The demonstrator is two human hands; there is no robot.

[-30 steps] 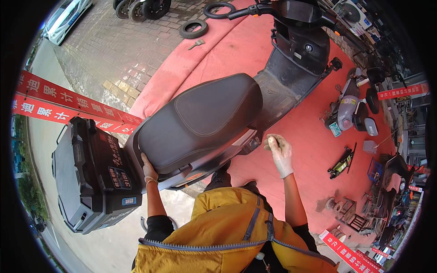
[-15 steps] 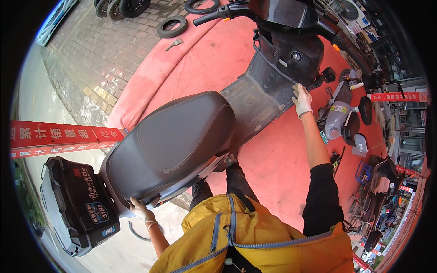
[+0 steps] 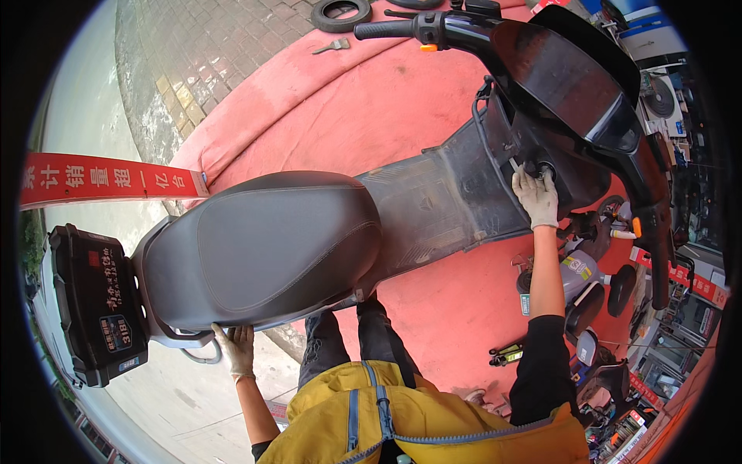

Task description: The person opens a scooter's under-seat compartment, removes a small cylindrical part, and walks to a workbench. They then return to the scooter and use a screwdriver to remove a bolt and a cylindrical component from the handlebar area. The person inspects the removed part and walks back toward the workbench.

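A black electric scooter stands crosswise before me, its dark padded seat (image 3: 270, 247) at the left. My left hand (image 3: 238, 352), in a pale glove with dirty fingertips, touches the seat's near lower edge beside the rear grab rail (image 3: 182, 339). Its fingers are stretched out and a little apart. My right hand (image 3: 536, 199), gloved too, is at the front panel (image 3: 572, 166), with its fingers bent around the round lock area below the handlebar (image 3: 464, 32). Whatever lies between those fingers is too small to make out.
Behind the seat sits a black top box (image 3: 97, 301). The footboard (image 3: 421, 201) spans the middle. Red matting (image 3: 440, 309) covers the ground, with a brush (image 3: 332, 46) and a tyre (image 3: 340, 14) beyond. A grey scooter (image 3: 580, 271) is at the right; a red banner (image 3: 108, 179) hangs left.
My right hand has moved from beside the footboard forward to the lock area on the front panel. The left hand stays by the seat's rear edge. My view has turned and shifted.
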